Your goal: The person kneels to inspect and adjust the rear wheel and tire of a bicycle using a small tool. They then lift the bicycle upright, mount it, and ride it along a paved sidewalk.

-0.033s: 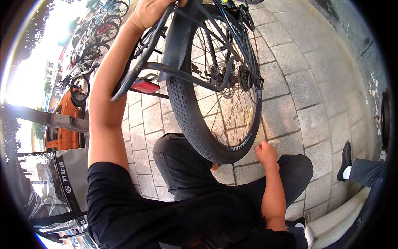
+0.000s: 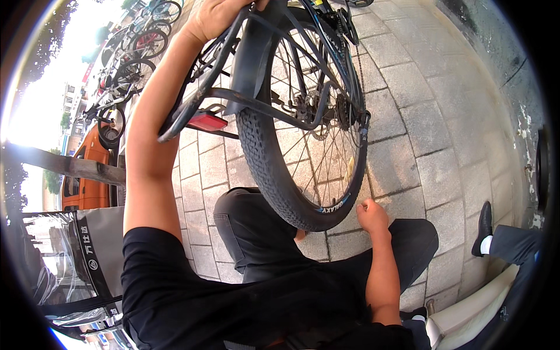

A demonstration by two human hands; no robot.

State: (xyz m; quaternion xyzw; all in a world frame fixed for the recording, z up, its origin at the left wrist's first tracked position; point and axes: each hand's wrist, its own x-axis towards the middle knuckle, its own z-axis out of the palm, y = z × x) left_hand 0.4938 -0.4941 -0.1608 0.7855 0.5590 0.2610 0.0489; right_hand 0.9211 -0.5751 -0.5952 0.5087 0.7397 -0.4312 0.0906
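While left hand [image 2: 219, 20] grips bicycle rack [image 2: 201, 94], curled right hand [image 2: 373, 216] beside tyre [image 2: 256, 153].

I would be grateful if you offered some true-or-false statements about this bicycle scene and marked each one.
1. The left hand is up by the black rear rack. True.
2. The right hand is gripping the rear tyre. False: it is curled beside the tyre, apart from it.
3. The reflector is red. True.
4. The tyre has a smooth surface. False: its tread is knobbly.
5. Another person's black shoe shows at the right. True.
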